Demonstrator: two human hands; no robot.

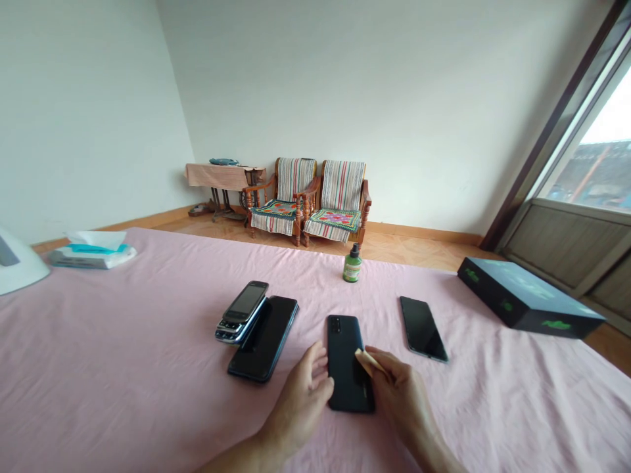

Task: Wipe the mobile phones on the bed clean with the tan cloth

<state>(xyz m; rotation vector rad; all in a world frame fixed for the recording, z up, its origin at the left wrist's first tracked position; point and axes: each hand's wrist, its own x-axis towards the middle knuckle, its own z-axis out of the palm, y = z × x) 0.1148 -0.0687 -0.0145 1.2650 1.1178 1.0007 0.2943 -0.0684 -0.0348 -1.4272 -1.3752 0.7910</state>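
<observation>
Both forearms (241,458) run in from the near edge, which cuts them off. The left hand (302,395) rests at the left side of a dark phone (345,378), thumb apart from the curled fingers, thumb tip at its edge; whether the fingertips press on it, I cannot tell. The phone lies back up on the pink sheet (148,407), between the two hands. The right hand (400,389) has thumb and fingers clamped on a pale cloth (367,360) over the phone's right side, covering part of that edge; most of the cloth is hidden in the grip. Left of them, small phones (249,301) are stacked partly over a larger black phone (271,336), their number unclear. Right lies another phone (424,330), and farther right a box (527,292) with blurred green lettering. Far off stands a green bottle (351,269), its label unreadable. At far left, beyond a tissue pack (93,256), a white object (20,266) is cut off by the left edge.
</observation>
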